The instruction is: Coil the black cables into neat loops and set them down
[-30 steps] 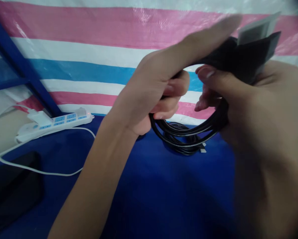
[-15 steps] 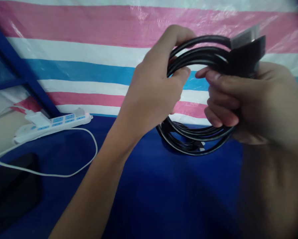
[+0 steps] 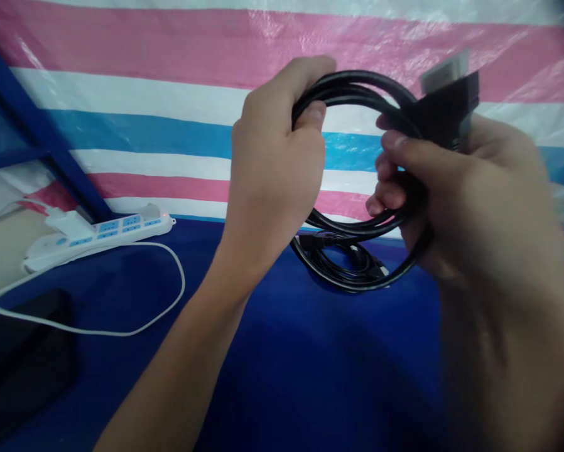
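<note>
A thick black cable is wound in a coil and held up between both hands. My left hand is closed round the left side of the coil, its thumb over the strands. On the right, my right hand grips the coil near a black connector, from which a pale, blurred tip sticks up. Behind the coil's lower edge, a second bundle of thin black cable lies on the blue table.
A white power strip with a plugged-in white adapter sits at the left, a white cord looping before it. A dark flat object lies at the lower left. Behind stands a striped sheet with a blue frame bar.
Both hands and the held coil have shifted left. My right hand's fingers now reach further round the coil's right side, and more of the thin bundle behind shows.
</note>
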### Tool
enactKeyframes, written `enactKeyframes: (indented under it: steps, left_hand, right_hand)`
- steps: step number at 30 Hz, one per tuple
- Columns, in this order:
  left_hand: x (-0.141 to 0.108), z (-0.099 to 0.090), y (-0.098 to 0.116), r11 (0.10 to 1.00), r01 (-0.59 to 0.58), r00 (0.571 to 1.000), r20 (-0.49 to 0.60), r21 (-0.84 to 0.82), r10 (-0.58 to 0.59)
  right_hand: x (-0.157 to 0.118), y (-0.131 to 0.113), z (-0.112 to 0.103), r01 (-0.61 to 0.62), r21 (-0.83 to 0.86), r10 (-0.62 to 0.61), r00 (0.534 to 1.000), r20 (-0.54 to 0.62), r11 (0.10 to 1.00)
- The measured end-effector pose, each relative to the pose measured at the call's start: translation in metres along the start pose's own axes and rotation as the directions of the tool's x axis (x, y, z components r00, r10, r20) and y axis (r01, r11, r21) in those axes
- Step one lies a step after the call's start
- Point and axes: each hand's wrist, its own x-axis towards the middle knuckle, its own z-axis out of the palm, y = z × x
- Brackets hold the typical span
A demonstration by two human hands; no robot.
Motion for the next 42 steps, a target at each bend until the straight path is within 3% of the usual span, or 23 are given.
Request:
enactKeyframes:
  steps: [2, 3, 5, 7, 10, 12, 14, 16, 18, 21, 25, 28, 31, 34, 38, 42]
  left_hand:
    - [0.000, 0.001, -0.002, 0.933, -0.256, 0.965, 0.129, 0.254, 0.229]
    - [0.000, 0.002, -0.002, 0.880, -0.328, 0.943, 0.177, 0.343, 0.282]
    - [0.001, 0.001, 0.001, 0.859, -0.307, 0.946, 0.228, 0.410, 0.230]
    - [0.002, -0.002, 0.007, 0.902, -0.235, 0.948, 0.291, 0.363, 0.130]
    - [0.004, -0.010, 0.018, 0.975, -0.116, 0.879, 0.477, 0.187, 0.013]
    - [0.004, -0.016, 0.023, 0.994, -0.054, 0.844, 0.537, 0.090, -0.003]
    - [0.005, -0.017, 0.027, 0.998, -0.046, 0.866, 0.499, 0.039, 0.020]
    - [0.004, -0.013, 0.028, 1.000, -0.023, 0.900, 0.435, -0.005, 0.023]
    - [0.003, -0.005, 0.028, 0.984, 0.093, 0.914, 0.405, -0.153, -0.023]
    - [-0.004, 0.013, 0.024, 0.878, 0.249, 0.911, 0.407, -0.409, -0.068]
    - [-0.015, 0.029, 0.017, 0.851, 0.194, 0.925, 0.379, -0.488, 0.007]
    - [-0.015, 0.028, 0.019, 0.791, 0.316, 0.913, 0.395, -0.524, -0.103]
    - [-0.011, 0.022, 0.023, 0.729, 0.405, 0.896, 0.398, -0.552, -0.196]
    - [-0.010, 0.020, 0.025, 0.709, 0.360, 0.921, 0.352, -0.606, -0.166]
    - [-0.014, 0.022, 0.025, 0.752, 0.197, 0.977, 0.186, -0.629, -0.100]
    - [-0.016, 0.023, 0.022, 0.818, 0.122, 0.992, 0.093, -0.562, -0.084]
  right_hand:
    - [0.001, 0.004, -0.002, 0.030, -0.115, -0.032, 0.999, -0.024, 0.993]
    - [0.001, 0.006, -0.005, 0.045, -0.168, -0.050, 0.998, -0.028, 0.985]
    - [0.003, 0.008, -0.011, 0.070, -0.248, -0.074, 0.997, -0.006, 0.966]
    - [0.004, 0.008, -0.016, 0.052, -0.265, -0.047, 0.999, 0.025, 0.963]
    - [0.004, 0.004, -0.018, -0.016, -0.084, 0.025, 0.994, 0.106, 0.996]
    - [0.003, -0.002, -0.014, -0.088, 0.092, 0.068, 0.977, 0.203, 0.992]
    - [0.002, -0.007, -0.009, -0.170, 0.222, 0.104, 0.954, 0.281, 0.960]
    - [0.002, -0.012, -0.005, -0.227, 0.308, 0.138, 0.948, 0.286, 0.924]
    - [0.004, -0.016, -0.003, -0.212, 0.397, 0.147, 0.971, 0.188, 0.893]
    - [0.009, -0.018, -0.004, -0.136, 0.534, 0.187, 0.982, -0.042, 0.835]
    - [0.011, -0.021, -0.006, -0.079, 0.654, 0.260, 0.948, -0.184, 0.752]
    - [0.003, -0.025, -0.002, -0.119, 0.638, 0.224, 0.971, -0.086, 0.761]
    - [-0.005, -0.029, 0.001, -0.107, 0.545, 0.111, 0.994, 0.026, 0.831]
    - [-0.008, -0.030, 0.001, -0.024, 0.481, 0.030, 1.000, -0.004, 0.877]
    - [-0.010, -0.031, 0.004, -0.062, 0.512, 0.044, 0.998, 0.048, 0.857]
    - [-0.015, -0.036, 0.011, -0.082, 0.562, 0.068, 0.997, 0.047, 0.823]
